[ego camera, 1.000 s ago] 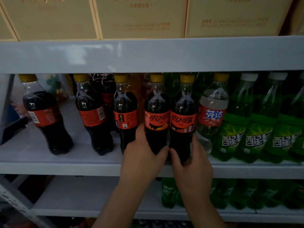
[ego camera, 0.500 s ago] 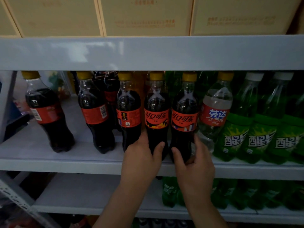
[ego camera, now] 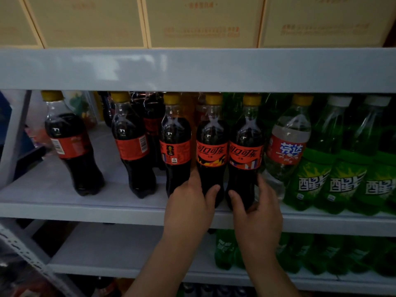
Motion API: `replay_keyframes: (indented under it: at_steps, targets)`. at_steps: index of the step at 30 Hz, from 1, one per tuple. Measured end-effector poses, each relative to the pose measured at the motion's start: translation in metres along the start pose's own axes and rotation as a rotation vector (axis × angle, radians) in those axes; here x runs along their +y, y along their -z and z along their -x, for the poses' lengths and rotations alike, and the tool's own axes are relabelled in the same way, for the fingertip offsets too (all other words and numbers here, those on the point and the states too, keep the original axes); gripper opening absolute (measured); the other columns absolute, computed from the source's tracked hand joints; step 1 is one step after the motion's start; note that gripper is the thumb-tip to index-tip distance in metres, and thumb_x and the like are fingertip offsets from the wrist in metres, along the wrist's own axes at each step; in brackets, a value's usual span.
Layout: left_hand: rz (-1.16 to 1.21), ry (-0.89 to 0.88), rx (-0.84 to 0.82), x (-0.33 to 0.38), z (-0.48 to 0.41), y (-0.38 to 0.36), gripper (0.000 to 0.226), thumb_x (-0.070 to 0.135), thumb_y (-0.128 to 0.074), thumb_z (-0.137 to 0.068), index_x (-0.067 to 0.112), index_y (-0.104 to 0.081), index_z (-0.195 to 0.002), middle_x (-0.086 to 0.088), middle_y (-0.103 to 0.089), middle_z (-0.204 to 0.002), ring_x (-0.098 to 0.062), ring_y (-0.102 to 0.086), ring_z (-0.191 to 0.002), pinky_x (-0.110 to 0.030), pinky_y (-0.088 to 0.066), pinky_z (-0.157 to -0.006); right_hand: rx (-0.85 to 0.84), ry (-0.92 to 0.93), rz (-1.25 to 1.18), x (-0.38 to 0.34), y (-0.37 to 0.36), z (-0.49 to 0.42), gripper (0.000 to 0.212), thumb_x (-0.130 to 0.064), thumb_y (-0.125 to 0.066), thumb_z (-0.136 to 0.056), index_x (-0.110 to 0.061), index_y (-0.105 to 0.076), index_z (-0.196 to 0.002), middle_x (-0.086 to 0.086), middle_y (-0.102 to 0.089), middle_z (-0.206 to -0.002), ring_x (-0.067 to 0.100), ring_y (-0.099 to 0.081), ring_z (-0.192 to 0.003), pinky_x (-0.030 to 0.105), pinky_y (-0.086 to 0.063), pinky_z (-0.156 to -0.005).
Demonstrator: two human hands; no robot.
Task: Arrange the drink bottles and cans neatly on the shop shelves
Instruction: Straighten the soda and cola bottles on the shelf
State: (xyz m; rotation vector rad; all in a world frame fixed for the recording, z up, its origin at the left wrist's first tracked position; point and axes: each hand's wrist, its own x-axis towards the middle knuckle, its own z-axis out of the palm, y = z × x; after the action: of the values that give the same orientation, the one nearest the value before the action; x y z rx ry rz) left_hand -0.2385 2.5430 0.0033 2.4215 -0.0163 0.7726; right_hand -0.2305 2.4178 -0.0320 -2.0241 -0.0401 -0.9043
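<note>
- Standing upright on the grey metal shelf, two dark plastic cola bottles with yellow caps sit touching, label-forward, long axes vertical.
- Left hand grips the left cola bottle low down; right hand grips the right cola bottle likewise, fingers curled round its far side.
- Judgement: each bottle lies directly ahead of its own hand. The row's open gaps lie leftward, the left hand's side.
</note>
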Motion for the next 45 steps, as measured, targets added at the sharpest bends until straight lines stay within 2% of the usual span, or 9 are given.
replay_keyframes:
  at_steps: [5,9,21,23,25,28,34,41,45]
  targets:
    - [-0.028,0.027,-0.011,-0.001,0.0,0.0,0.062,0.048,-0.048,-0.093,0.015,-0.033,-0.143,-0.007,-0.065,-0.111,-0.023,-0.063,-0.095,-0.037,-0.052,-0.076,0.017,0.004,0.003,-0.001,-0.003,-0.001,0.059,-0.037,-0.068,-0.082,-0.021,-0.047,-0.135,-0.002,-0.057,-0.118,-0.007,-0.041,-0.1,0.023,-0.037,-0.075]
    - [-0.033,0.026,-0.013,-0.001,0.0,-0.001,0.063,0.048,-0.047,-0.093,0.015,-0.031,-0.144,-0.008,-0.065,-0.111,-0.023,-0.064,-0.095,-0.036,-0.052,-0.075,-0.002,0.009,0.025,0.001,-0.002,-0.001,0.057,-0.033,-0.064,-0.086,-0.02,-0.045,-0.138,-0.001,-0.059,-0.123,0.012,-0.054,-0.107,0.023,-0.038,-0.079]
    - [0.093,0.005,0.028,-0.001,0.01,0.001,0.063,0.038,-0.056,-0.091,0.022,-0.03,-0.147,-0.001,-0.061,-0.125,-0.016,-0.062,-0.106,-0.036,-0.054,-0.082,0.013,0.05,0.021,0.0,0.002,-0.001,0.058,-0.03,-0.065,-0.087,-0.015,-0.044,-0.14,0.005,-0.058,-0.126,0.02,-0.058,-0.104,0.021,-0.041,-0.078]
    - [0.065,-0.044,0.123,-0.009,0.019,0.006,0.05,0.034,-0.059,-0.09,0.018,-0.048,-0.136,0.002,-0.067,-0.115,-0.014,-0.066,-0.096,-0.032,-0.055,-0.077,0.095,0.075,-0.02,-0.002,0.003,0.007,0.053,-0.029,-0.063,-0.088,-0.013,-0.046,-0.137,0.009,-0.054,-0.131,0.023,-0.055,-0.109,0.019,-0.043,-0.087]
    - [0.05,-0.06,0.353,-0.021,0.024,0.012,0.031,0.032,-0.061,-0.085,0.017,-0.062,-0.113,0.003,-0.069,-0.099,-0.012,-0.066,-0.083,-0.019,-0.049,-0.072,0.138,0.113,-0.121,-0.006,0.004,0.019,0.046,-0.033,-0.056,-0.088,-0.018,-0.048,-0.131,0.004,-0.05,-0.131,0.024,-0.063,-0.094,0.026,-0.051,-0.082]
    - [0.094,0.034,0.518,-0.033,0.018,0.016,0.035,0.03,-0.071,-0.082,0.015,-0.055,-0.109,-0.002,-0.057,-0.103,-0.016,-0.058,-0.088,-0.018,-0.044,-0.076,0.113,0.209,-0.217,-0.013,-0.001,0.035,0.038,-0.029,-0.052,-0.088,-0.02,-0.051,-0.124,-0.003,-0.051,-0.123,-0.004,-0.054,-0.063,0.009,-0.043,-0.065]
    - [0.291,0.247,0.291,-0.042,-0.006,0.007,0.07,0.038,-0.082,-0.069,0.02,-0.048,-0.128,0.002,-0.056,-0.118,-0.013,-0.056,-0.109,-0.038,-0.053,-0.086,0.037,0.19,-0.256,-0.026,-0.015,0.041,0.03,-0.027,-0.051,-0.087,-0.018,-0.056,-0.115,-0.014,-0.047,-0.116,-0.004,-0.051,-0.063,0.003,-0.036,-0.06]
    - [0.484,0.114,0.094,-0.069,-0.01,0.018,0.067,0.018,-0.07,-0.083,0.03,-0.034,-0.139,0.039,-0.054,-0.114,0.011,-0.052,-0.113,-0.022,-0.047,-0.095,-0.019,0.282,-0.231,-0.038,-0.027,0.036,0.023,-0.02,-0.052,-0.087,-0.009,-0.065,-0.102,-0.005,-0.056,-0.103,-0.019,-0.048,-0.08,-0.001,-0.034,-0.071]
    - [0.41,0.073,0.053,-0.068,-0.013,0.022,0.069,0.044,-0.07,-0.074,0.042,-0.036,-0.135,0.037,-0.053,-0.117,0.011,-0.05,-0.113,-0.01,-0.042,-0.092,-0.038,0.257,-0.228,-0.038,-0.029,0.04,0.024,-0.021,-0.051,-0.086,-0.009,-0.066,-0.1,-0.007,-0.056,-0.102,-0.018,-0.049,-0.082,-0.001,-0.034,-0.071]
